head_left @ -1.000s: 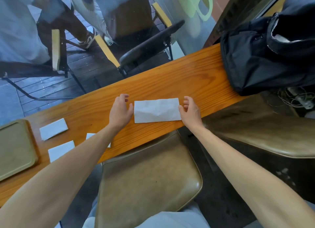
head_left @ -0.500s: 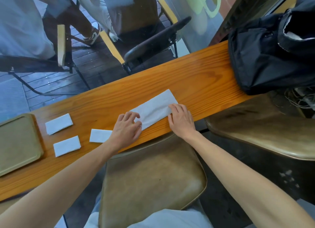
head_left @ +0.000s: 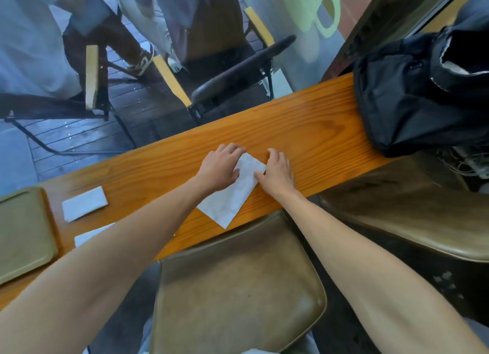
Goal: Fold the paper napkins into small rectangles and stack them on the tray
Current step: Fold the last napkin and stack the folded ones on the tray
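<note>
A white paper napkin [head_left: 232,195], folded into a long strip, lies on the orange wooden counter [head_left: 312,131] with one end pointing at me. My left hand [head_left: 219,168] and my right hand [head_left: 278,174] sit at its far end, one on each side, with thumbs on the paper and fingers curled at the far edge. A small folded napkin [head_left: 84,203] lies to the left, and another [head_left: 88,236] is partly hidden under my left forearm. The olive tray [head_left: 23,234] sits at the far left with nothing on its visible part.
A black backpack [head_left: 412,94] takes up the counter's right end. A brown seat [head_left: 238,287] is below the counter in front of me, another seat [head_left: 412,208] to the right. Behind the counter is a glass pane with chairs and people beyond it.
The napkin strip has been turned from lying along the counter to pointing toward me. Both hands have moved from its near side to its far end.
</note>
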